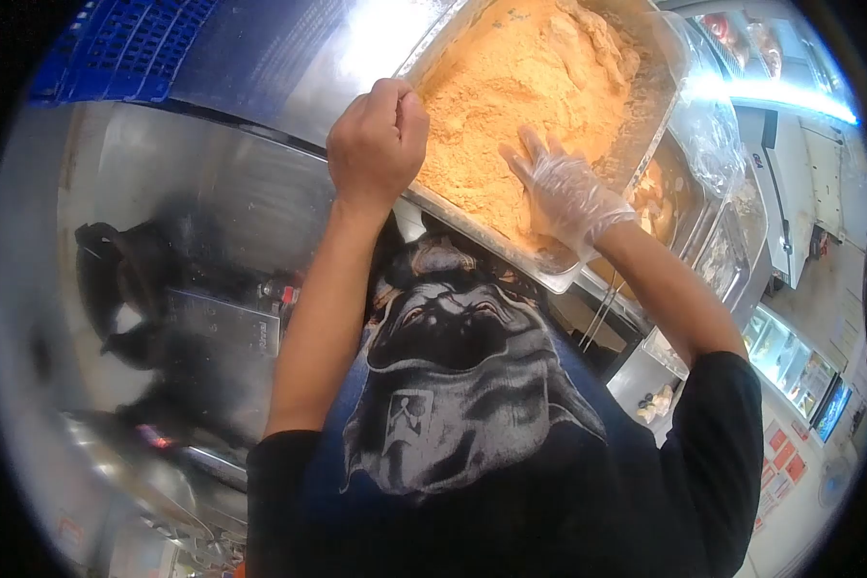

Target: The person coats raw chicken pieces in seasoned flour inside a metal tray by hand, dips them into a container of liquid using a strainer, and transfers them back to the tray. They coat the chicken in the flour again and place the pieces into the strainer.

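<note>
A rectangular metal tray [557, 275] holds a mound of orange-tinted powdery flour [491, 125], with lumpy coated shapes near its far right side. My left hand [378, 144] is bare and closed in a fist at the tray's left corner, its fingers curled over the rim. Inside the tray, my right hand [570, 193] wears a clear plastic glove and lies palm down on the flour. Its fingers are spread, with the tips touching the powder, and nothing shows in its grasp.
Right of the tray stands a metal pan [684, 226] with food pieces. A clear plastic bag [708, 135] hangs over the tray's right edge. At upper left sits a blue plastic basket [125, 48]. A stove unit [222, 318] and dark cookware [125, 289] are on the left.
</note>
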A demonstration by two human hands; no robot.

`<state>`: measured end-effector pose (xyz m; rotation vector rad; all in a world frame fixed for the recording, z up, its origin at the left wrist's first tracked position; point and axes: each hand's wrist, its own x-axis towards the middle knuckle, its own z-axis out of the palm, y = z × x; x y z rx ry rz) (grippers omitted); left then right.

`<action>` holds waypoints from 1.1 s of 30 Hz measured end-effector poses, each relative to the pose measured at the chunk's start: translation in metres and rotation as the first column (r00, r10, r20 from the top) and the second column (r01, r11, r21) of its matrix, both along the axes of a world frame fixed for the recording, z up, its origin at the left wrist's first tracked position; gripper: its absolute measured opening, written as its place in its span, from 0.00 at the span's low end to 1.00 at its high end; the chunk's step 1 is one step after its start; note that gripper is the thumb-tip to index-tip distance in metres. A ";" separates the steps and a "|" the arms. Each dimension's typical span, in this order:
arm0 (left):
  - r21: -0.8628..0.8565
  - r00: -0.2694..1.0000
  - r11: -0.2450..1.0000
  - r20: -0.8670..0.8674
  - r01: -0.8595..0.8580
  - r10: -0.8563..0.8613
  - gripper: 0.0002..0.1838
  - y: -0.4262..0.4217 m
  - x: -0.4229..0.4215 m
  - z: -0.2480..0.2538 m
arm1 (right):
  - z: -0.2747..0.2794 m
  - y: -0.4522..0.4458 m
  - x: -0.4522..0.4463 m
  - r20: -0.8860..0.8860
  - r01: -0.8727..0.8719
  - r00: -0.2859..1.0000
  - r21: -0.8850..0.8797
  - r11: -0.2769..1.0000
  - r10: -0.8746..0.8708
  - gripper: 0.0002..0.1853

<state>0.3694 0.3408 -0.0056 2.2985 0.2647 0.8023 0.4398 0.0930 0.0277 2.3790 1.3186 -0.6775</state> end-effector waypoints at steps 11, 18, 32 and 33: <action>0.040 1.000 0.999 -0.025 0.007 -0.006 0.03 0.003 -0.002 -0.003 | -0.089 -0.039 0.126 -0.162 0.505 0.863 0.323 0.800 -0.478 0.25; 0.031 0.999 0.999 -0.045 0.019 -0.018 0.04 0.002 0.000 0.000 | -0.018 -0.001 0.173 -0.424 0.827 0.560 0.339 0.449 -0.711 0.32; 0.031 0.998 0.999 -0.049 0.029 -0.028 0.05 0.001 0.002 -0.003 | -0.023 0.030 0.093 -0.795 0.957 0.258 0.287 0.034 -0.549 0.46; 0.036 0.999 0.999 -0.044 0.022 -0.020 0.05 0.001 0.003 -0.003 | 0.007 0.035 0.084 -0.714 0.959 0.278 0.243 0.144 -0.642 0.43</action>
